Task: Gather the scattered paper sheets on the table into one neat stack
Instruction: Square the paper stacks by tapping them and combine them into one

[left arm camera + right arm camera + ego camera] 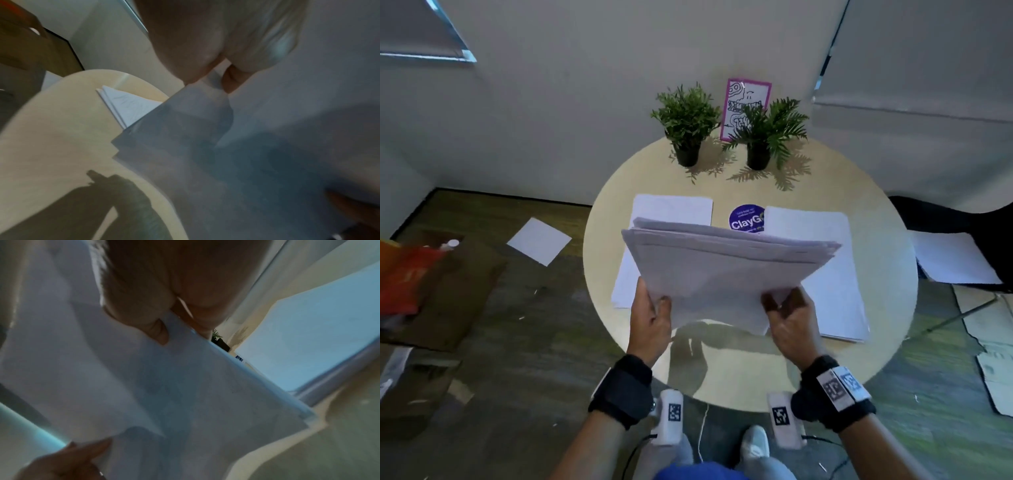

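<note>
Standing beside a white wall (pixel 571 113), round table (pixel 887 226) holds 2 plants (pixel 686 116).

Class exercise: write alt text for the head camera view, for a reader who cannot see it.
Both hands, left hand and right hand, hold a bundle of paper above a round table where more sheets lie.
</note>
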`<state>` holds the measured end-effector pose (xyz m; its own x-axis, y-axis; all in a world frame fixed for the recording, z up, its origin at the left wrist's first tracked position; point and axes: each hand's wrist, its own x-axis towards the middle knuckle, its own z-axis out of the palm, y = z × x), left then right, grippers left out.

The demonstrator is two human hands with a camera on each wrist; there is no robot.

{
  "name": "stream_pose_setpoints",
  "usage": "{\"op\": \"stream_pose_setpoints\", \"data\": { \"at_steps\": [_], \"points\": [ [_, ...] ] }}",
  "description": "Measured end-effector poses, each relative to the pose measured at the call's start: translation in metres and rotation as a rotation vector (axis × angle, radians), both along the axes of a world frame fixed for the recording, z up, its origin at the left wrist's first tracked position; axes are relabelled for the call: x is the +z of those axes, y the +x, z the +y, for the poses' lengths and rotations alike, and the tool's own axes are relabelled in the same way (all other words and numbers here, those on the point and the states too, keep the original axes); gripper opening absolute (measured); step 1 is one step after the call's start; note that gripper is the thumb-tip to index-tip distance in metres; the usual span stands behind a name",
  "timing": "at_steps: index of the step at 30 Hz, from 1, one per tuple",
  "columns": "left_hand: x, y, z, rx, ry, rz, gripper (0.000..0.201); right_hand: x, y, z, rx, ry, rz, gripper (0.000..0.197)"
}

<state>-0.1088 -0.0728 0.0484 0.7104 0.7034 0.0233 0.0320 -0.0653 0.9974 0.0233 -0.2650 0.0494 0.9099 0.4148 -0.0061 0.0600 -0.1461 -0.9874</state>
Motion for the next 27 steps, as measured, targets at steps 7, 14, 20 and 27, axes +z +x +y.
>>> {"op": "stream_pose_setpoints", "data": {
  "at_steps": [7, 14, 20, 27],
  "points": [
    [-0.011, -0.021, -0.043, 0.119, -0.06, -0.011, 0.055, -0.019, -0.017, -0.027, 0.024, -0.066, -0.071, 0.024],
    [0.012, -0.025, -0.062, 0.209, -0.079, -0.022, 0.05, 0.008, -0.027, -0.025, 0.008, 0.034, -0.091, 0.019],
    [0.009, -0.039, -0.062, 0.18, -0.117, -0.088, 0.065, -0.003, -0.037, -0.034, 0.042, 0.068, 0.032, 0.036],
    [0.023, -0.024, -0.063, 0.175, -0.079, -0.069, 0.044, 0.001, -0.037, -0.017, 0.01, 0.077, -0.034, 0.02]
  ]
}}
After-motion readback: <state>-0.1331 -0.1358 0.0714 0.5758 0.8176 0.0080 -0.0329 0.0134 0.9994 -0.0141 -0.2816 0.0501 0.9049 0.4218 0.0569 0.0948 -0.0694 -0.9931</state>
